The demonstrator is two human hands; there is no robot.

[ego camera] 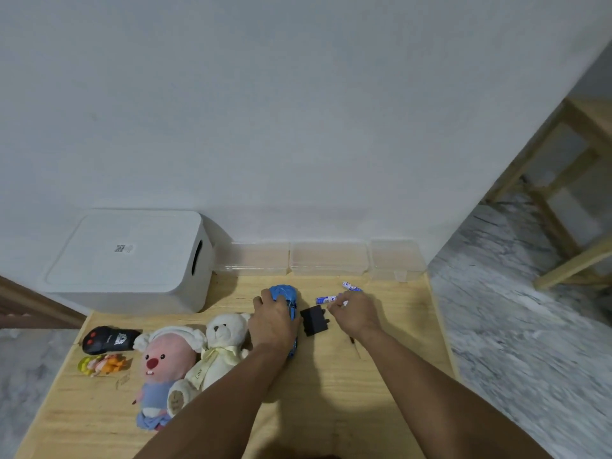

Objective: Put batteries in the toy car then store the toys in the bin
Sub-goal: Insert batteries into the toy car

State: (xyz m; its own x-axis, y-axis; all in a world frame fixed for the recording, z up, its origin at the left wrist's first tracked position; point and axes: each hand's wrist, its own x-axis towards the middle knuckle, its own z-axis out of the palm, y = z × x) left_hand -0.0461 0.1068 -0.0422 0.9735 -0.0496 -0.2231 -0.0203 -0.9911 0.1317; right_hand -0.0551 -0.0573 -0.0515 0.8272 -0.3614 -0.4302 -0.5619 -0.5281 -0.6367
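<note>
Blue toy car lengthwise away from viewer, gripped under left hand, right hand pinching battery just right of it, on counter.

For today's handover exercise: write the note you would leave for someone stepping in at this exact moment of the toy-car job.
Left hand: clamped over the blue toy car on the table.
Right hand: fingers on one battery; another lies just behind.
Black cover: loose, between the hands.
Bin: back left, lid on.
Remote, pink plush, bear, small figure: on the table, left.
Done: cover apparently off.
Left: fit batteries, refit cover, open bin, store toys.
</note>
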